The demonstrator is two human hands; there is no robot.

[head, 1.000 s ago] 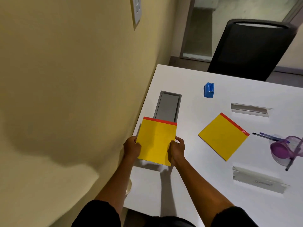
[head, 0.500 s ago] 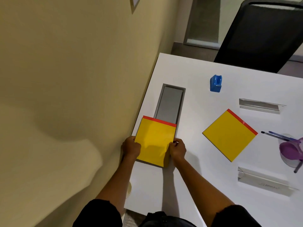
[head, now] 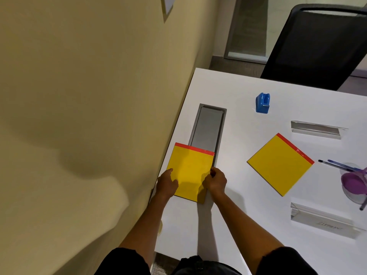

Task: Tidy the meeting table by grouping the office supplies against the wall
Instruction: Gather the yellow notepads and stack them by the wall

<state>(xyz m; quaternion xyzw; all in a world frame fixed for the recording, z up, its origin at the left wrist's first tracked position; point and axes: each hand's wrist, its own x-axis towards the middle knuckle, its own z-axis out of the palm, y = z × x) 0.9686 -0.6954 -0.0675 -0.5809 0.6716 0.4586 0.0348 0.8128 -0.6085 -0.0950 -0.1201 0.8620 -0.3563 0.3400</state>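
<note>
Pad going down at the wall edge.
Left hand (head: 166, 185) and right hand (head: 215, 180) fingers gripping yellow pad (head: 190, 171), now lowered onto bench (head: 238, 215), overlapping cable tray (head: 208, 128); second pad (head: 280, 163) waiting far right.

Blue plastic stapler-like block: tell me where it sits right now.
In the head view the small blue plastic block stands alone on the white table, right of the far end of the grey recessed cable tray, before the black office chair.
</note>
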